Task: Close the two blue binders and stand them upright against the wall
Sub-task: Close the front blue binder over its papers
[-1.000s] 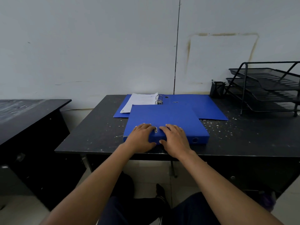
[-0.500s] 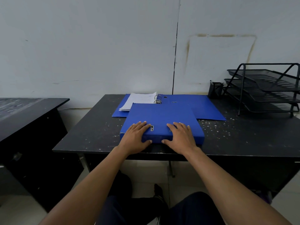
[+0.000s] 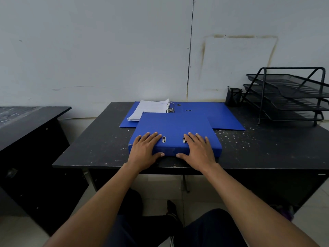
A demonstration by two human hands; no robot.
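Head view: the closed blue binder lies flat at the tabletop's near edge, overlapping the open binder behind it. The left hand and right hand lie spread on its cover, thumbs hooked over the front edge. Best move, I'd say: grip both ends, tip it up onto its bottom edge, and carry it clear of the open binder's paper stack to the wall.

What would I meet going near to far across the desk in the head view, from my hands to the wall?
left hand and right hand → closed binder → open binder with its paper stack → wall.
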